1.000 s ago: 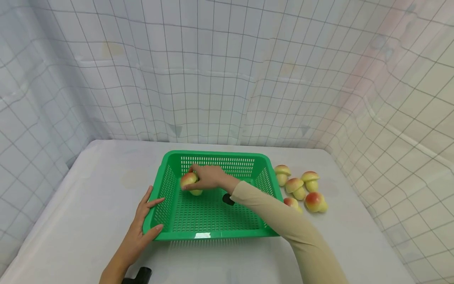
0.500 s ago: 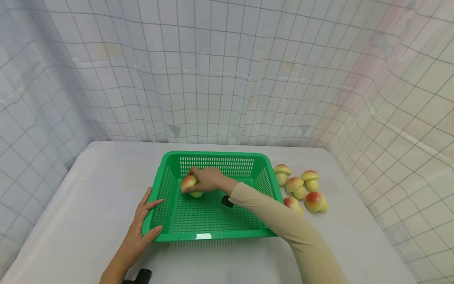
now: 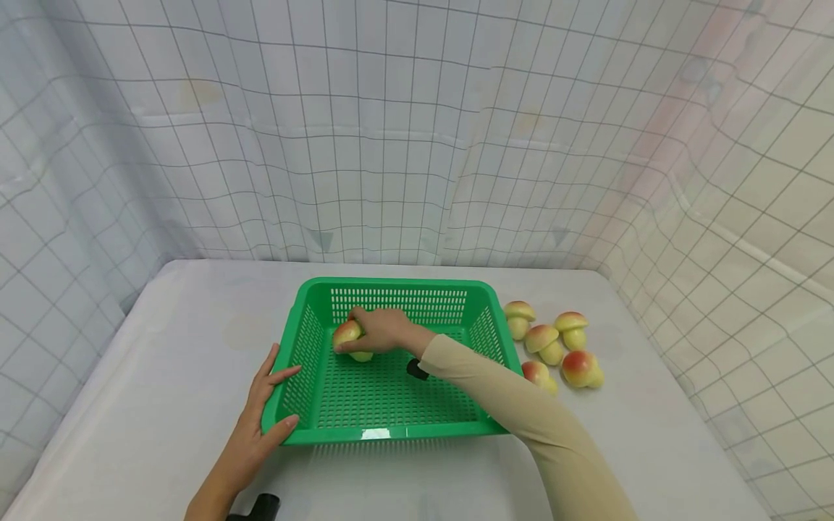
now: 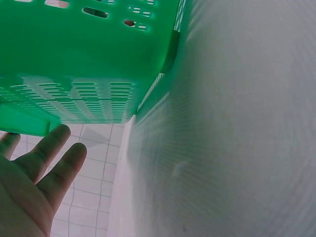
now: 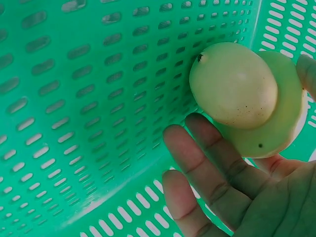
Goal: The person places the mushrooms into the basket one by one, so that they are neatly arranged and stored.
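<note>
A toy mushroom point(image 3: 347, 333) with a red-and-yellow cap and pale stem is at the back left inside a green plastic basket point(image 3: 449, 431). My right hand point(image 3: 386, 330) holds it by the cap, thumb in front. In the right wrist view the mushroom's stem point(image 5: 232, 86) faces the camera, close to the slotted basket wall, and the right hand point(image 5: 242, 192) has its other fingers spread below. My left hand point(image 3: 255, 416) rests at the basket's left rim, fingers extended along the side and thumb at the front corner. The left wrist view shows those fingers point(image 4: 64, 170) straight, outside the basket.
Right of the basket lie several more toy mushrooms point(image 3: 578, 370) on the white-covered table point(image 3: 215, 340), one partly behind the right sleeve point(image 3: 521, 409). A checked white curtain point(image 3: 391, 130) surrounds the table. Black devices point(image 3: 263, 506) sit at both wrists.
My right hand has moved down slightly with the mushroom, deeper into the basket. The left hand has stayed at the rim.
</note>
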{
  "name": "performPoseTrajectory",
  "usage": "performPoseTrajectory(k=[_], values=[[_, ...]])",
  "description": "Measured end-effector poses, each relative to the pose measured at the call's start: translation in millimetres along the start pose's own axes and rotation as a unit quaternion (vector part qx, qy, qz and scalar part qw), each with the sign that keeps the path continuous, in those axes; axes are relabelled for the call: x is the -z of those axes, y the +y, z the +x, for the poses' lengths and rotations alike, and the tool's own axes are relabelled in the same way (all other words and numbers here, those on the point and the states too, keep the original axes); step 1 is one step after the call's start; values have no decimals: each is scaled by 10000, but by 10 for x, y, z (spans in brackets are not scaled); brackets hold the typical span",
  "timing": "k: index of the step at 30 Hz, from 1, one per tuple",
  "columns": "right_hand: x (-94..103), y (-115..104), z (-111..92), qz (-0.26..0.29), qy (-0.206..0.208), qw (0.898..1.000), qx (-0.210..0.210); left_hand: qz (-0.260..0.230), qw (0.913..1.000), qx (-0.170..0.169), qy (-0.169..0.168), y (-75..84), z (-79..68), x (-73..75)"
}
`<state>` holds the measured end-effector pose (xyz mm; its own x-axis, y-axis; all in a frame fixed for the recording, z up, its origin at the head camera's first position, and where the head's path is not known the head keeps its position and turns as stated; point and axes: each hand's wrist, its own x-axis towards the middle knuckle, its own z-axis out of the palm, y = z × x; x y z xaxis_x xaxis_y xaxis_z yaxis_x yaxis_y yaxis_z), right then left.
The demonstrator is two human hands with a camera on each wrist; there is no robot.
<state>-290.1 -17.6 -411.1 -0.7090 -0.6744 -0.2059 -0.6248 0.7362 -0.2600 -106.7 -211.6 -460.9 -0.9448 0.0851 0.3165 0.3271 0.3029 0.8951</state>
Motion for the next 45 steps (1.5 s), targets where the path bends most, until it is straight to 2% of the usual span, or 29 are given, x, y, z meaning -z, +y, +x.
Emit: performPoseTrajectory(k=[11,45], values=[[10,-38,16,-139,-25,9998,-146,-52,10000,-2,-4,9,-8,-1],[3,-19,-12,-52,-53,9999,-154,-18,10000,-58,-3,5,-11,7]])
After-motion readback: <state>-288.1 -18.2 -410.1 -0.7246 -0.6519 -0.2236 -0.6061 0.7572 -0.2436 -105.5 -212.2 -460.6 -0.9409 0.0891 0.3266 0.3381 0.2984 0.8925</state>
